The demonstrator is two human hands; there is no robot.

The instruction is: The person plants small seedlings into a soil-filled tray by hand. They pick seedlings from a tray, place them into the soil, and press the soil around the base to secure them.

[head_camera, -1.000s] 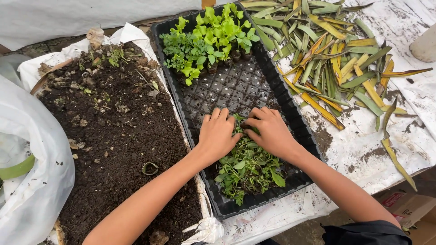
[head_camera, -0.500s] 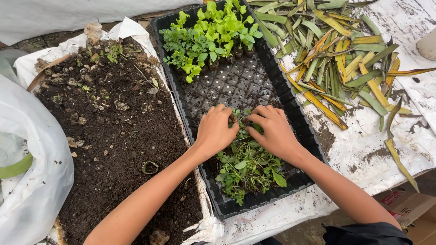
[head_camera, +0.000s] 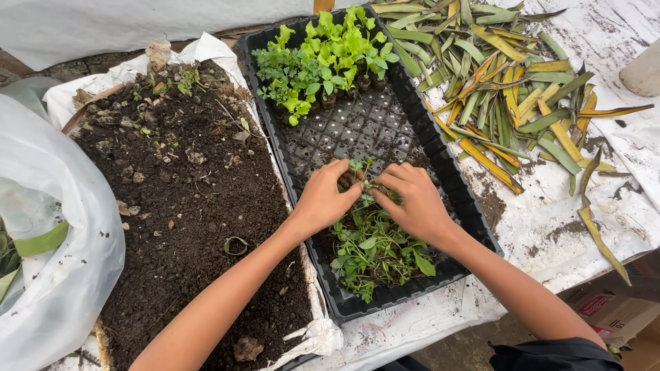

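Note:
A black plastic seedling tray [head_camera: 440,148] lies in the middle, its centre cells bare. Bright green seedlings [head_camera: 323,58] fill its far end and darker small plants [head_camera: 375,251] crowd its near end. My left hand [head_camera: 326,196] and my right hand [head_camera: 411,199] meet over the far edge of the near plants. Their fingertips pinch together around one small seedling [head_camera: 359,172] that stands upright between them, with a dark soil plug at its base.
A wide bed of dark soil [head_camera: 182,199] on white sheeting [head_camera: 48,227] lies to the left. Long green and yellow cut leaves [head_camera: 509,89] are heaped to the right on a dirty white cover [head_camera: 619,199]. A cardboard box [head_camera: 605,312] sits at lower right.
Both hands have curled from flat on the plants to pinching fingertips around a seedling at the far edge of the clump.

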